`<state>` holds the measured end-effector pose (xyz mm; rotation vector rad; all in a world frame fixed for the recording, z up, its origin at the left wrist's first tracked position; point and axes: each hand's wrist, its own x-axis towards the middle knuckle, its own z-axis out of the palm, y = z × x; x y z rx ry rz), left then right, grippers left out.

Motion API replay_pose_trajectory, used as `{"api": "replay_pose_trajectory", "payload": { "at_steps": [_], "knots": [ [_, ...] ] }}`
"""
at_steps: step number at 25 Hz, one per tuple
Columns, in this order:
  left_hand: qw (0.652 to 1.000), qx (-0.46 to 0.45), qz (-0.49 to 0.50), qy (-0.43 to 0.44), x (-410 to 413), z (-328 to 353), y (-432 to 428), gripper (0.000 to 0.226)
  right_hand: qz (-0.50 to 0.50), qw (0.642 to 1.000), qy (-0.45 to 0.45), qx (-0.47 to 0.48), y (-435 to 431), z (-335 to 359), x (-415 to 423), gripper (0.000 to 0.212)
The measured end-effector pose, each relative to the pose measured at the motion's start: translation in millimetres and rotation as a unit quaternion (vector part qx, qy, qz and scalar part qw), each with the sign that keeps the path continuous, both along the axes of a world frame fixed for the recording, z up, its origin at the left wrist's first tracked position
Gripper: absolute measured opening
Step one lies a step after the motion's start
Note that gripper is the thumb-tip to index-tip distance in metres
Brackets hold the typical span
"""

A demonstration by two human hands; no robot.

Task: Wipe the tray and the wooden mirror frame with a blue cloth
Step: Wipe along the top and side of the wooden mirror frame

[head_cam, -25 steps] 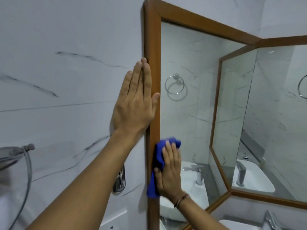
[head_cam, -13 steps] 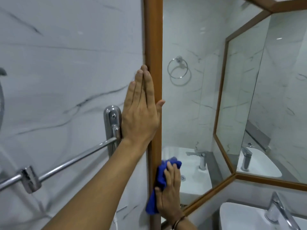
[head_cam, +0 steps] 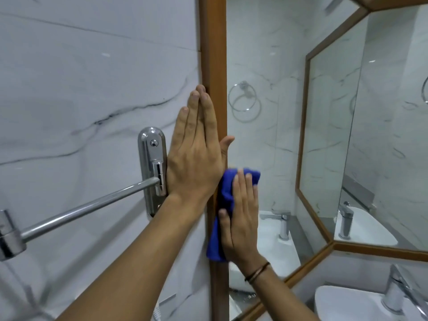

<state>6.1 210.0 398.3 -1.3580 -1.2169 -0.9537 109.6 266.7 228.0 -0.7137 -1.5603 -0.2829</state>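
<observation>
The wooden mirror frame (head_cam: 213,54) runs upright through the middle of the view, then angles along the mirror's lower right edge. My right hand (head_cam: 240,218) presses the blue cloth (head_cam: 225,193) flat against the frame's left upright and the glass beside it. My left hand (head_cam: 196,156) lies flat, fingers together, on the marble wall and the frame's outer edge just above the cloth; it holds nothing. No tray is in view.
A chrome towel bar (head_cam: 88,209) with its wall bracket (head_cam: 151,167) juts out from the marble wall left of my left hand. A white basin (head_cam: 342,304) with a chrome tap (head_cam: 398,290) sits at the lower right. The mirror reflects a towel ring and a basin.
The view has tilted down, bringing the towel bar and basin into sight. My right hand with the cloth slid down the frame, then back up close under my left hand.
</observation>
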Motion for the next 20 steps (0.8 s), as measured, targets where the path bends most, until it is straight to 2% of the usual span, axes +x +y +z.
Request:
{"api": "replay_pose_trajectory", "payload": {
  "at_steps": [2, 4, 6, 9, 11, 13, 15, 17, 18, 20],
  "knots": [
    [1.000, 0.015, -0.007, -0.001, -1, -1, 2, 0.077, 0.013, 1.000, 0.014, -0.012, -1, -5, -6, 0.067],
    [1.000, 0.001, -0.014, -0.004, -1, -2, 1, 0.078, 0.021, 0.999, 0.005, -0.039, -23, -55, -9, 0.073],
    [1.000, -0.019, -0.019, -0.009, 0, 0, -4, 0.078, 0.027, 0.999, -0.005, -0.035, -35, -71, -4, 0.077],
    [1.000, -0.004, -0.019, -0.004, 1, -2, -2, 0.078, 0.028, 1.000, -0.001, 0.009, -13, 13, -1, 0.069],
    [1.000, 0.018, -0.014, 0.002, -1, -11, 4, 0.077, 0.015, 0.999, 0.020, 0.022, 4, 26, -5, 0.065],
    [0.999, 0.018, -0.026, -0.005, -5, -33, 5, 0.074, 0.036, 0.999, 0.032, -0.012, -4, -40, -12, 0.068],
    [0.999, -0.017, -0.043, -0.007, -6, -62, 0, 0.072, 0.021, 0.996, 0.028, -0.077, -33, -147, -16, 0.078],
    [0.998, -0.059, -0.030, 0.014, -6, -98, -9, 0.073, -0.008, 0.996, 0.004, -0.088, -54, -226, -7, 0.071],
    [0.997, -0.065, -0.013, 0.033, -7, -111, -10, 0.073, -0.012, 0.997, -0.009, -0.078, -50, -230, -5, 0.068],
    [0.997, -0.055, -0.002, 0.047, -12, -120, -8, 0.073, -0.022, 0.998, -0.039, -0.049, -27, -183, -4, 0.068]
  ]
}}
